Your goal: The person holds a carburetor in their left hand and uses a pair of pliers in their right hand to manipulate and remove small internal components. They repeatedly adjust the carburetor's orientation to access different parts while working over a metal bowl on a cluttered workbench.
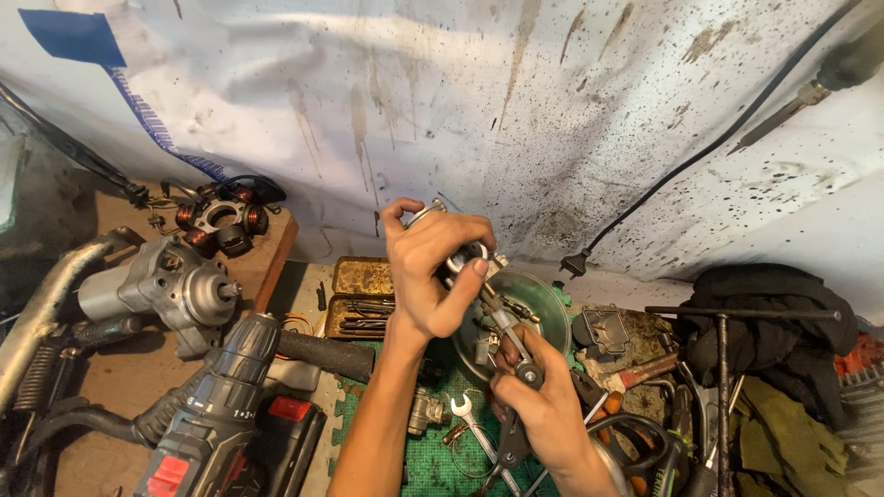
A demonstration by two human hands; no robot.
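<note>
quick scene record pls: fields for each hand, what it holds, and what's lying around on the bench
left hand: raised, wrapped around a small round metal part
right hand: grips pliers, tip up at the metal part
below hands: round green-rimmed tray on a green mat; open-end wrench
left side: cordless drill, grey starter motor, stator coil
centre back: open tin of bits
right side: T-handle wrench, black cloth, loose power plug
backdrop: stained white sheet
</note>
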